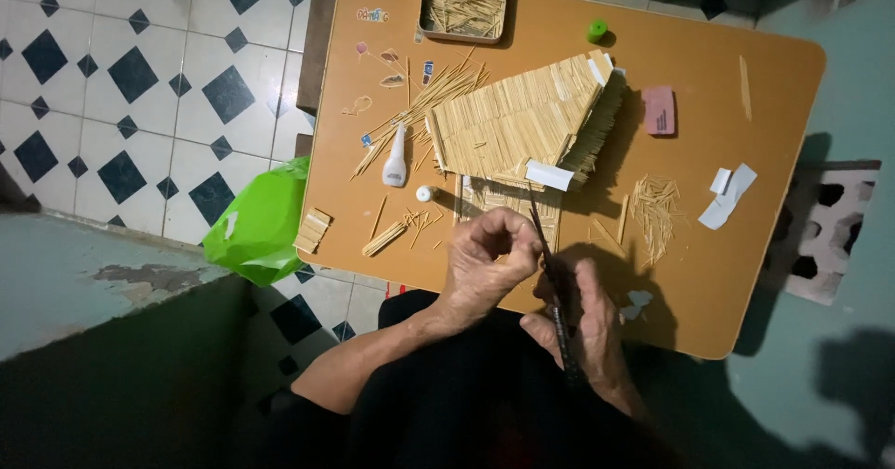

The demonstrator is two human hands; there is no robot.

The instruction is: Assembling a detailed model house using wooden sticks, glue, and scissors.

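Two hands meet at the counter's (746, 273) near edge: left hand (485, 264) fingers pinch what looks like a thin stick, steadying it for the dark blade (550, 273) gripped by the right hand (587, 324); stick house (522, 119) at twelve o'clock

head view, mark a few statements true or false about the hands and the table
1. The right hand holds a thin dark tool. True.
2. The stick roof model lies on the floor. False: it stands on the table.
3. The tray at the far edge holds thin sticks. True.
4. The glue bottle is in the left hand. False: it lies on the table left of the model; the left hand is up by the tool's tip.
5. A green bag hangs off the table's left side. True.
6. The green cap sits inside the tray. False: it sits on the table, right of the tray.
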